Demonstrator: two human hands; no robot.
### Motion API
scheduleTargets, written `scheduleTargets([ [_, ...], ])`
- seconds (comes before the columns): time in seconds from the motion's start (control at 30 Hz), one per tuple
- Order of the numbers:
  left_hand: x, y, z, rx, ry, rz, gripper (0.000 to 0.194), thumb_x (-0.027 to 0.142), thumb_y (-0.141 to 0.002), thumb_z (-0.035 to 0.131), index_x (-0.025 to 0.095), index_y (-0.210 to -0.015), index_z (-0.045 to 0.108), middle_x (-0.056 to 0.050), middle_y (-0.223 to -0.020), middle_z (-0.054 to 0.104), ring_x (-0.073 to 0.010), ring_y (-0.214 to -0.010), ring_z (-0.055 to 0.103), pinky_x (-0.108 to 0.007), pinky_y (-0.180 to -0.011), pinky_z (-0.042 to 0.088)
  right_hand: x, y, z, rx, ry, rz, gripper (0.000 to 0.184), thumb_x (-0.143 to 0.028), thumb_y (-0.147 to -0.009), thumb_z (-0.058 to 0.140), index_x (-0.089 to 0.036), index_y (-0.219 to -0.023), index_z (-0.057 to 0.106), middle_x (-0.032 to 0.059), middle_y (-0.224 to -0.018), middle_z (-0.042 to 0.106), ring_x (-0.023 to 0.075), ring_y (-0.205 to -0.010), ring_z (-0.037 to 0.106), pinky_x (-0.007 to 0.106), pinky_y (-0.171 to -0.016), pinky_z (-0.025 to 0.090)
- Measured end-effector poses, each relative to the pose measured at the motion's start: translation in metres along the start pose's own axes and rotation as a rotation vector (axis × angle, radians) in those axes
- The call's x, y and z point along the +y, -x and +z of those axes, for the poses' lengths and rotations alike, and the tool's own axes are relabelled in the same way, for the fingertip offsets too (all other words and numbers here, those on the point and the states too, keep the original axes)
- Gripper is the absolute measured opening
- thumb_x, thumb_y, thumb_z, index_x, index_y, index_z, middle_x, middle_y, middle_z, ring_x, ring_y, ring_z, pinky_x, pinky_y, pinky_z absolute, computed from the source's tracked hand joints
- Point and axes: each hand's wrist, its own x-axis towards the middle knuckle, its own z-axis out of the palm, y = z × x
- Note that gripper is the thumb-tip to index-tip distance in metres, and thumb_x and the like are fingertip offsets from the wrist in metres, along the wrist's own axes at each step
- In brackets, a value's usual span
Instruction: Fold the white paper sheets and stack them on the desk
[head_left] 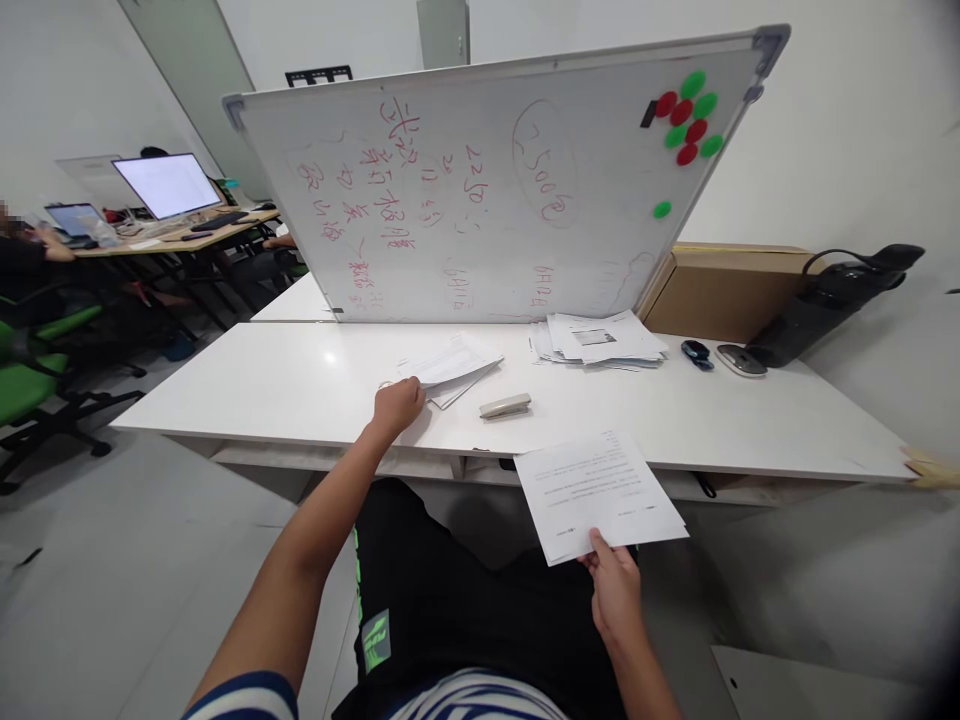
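A: Two hands, head view. State of each?

B: Right hand [613,585] pinches some printed sheets [600,490] by their near edge, thumb on top. Left hand [399,406] is closed at the near-left end of the loose papers [463,362], seemingly gripping the top one; thumb hidden.

A: How far along?

B: Looks partway. One lot is up in the right hand, apart from the rest. The loose papers are on the desk [225,375], top one bent up. Paper pile [596,340] sits to the far right, edges uneven. Stapler [505,406] lies between the hands, touched by neither. Whether any sheets are already fastened: can't tell. Left over, as judged: the loose papers, not yet gathered into one neat lot.

A: Edges and room?

B: Printed sheets hang over the near edge of the desk, partly above the lap, so nothing supports their near side. Whiteboard [487,230] closes off the far side, paper pile right at its foot. Far right is tight: cardboard box [720,290], mouse [741,360], black bottle [832,300]. Open desk: broad stretch on the left, another on the near right. Stapler has bare surface around it; near edge close by, though.
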Motion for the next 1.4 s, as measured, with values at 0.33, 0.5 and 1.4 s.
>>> scheduleTargets([
  [0.33, -0.004, -0.005, -0.005, 0.131, -0.010, 0.088, 0.033, 0.024, -0.095, 0.032, 0.016, -0.092, 0.064, -0.010, -0.088, 0.070, -0.0228, -0.080, 0.065, -0.028, -0.061, 0.035, 0.000, 0.000, 0.002, -0.009, -0.006, -0.009, 0.052, -0.039, -0.065, 0.078, -0.015, -0.109, 0.066, 0.0077, -0.107, 0.067, 0.0129, -0.068, 0.056, 0.023, -0.051, 0.047],
  [0.5, -0.008, -0.010, -0.002, 0.234, 0.044, 0.194, 0.035, 0.035, -0.097, 0.037, 0.018, -0.093, 0.067, -0.009, -0.087, 0.072, -0.0216, -0.073, 0.064, -0.028, -0.060, 0.033, 0.002, -0.001, 0.003, -0.009, -0.012, 0.000, 0.053, -0.039, -0.064, 0.079, -0.015, -0.110, 0.066, 0.0072, -0.108, 0.067, 0.0124, -0.068, 0.056, 0.023, -0.051, 0.047],
  [1.4, 0.045, 0.044, -0.051, 0.354, 0.723, 0.071, 0.036, 0.044, -0.095, 0.038, 0.019, -0.094, 0.063, -0.005, -0.080, 0.072, -0.0187, -0.077, 0.068, -0.029, -0.072, 0.049, -0.007, 0.010, 0.015, -0.175, 0.234, -0.120, 0.042, -0.048, -0.071, 0.071, -0.014, -0.095, 0.069, 0.0065, -0.085, 0.072, 0.0249, -0.084, 0.064, 0.037, -0.077, 0.050],
])
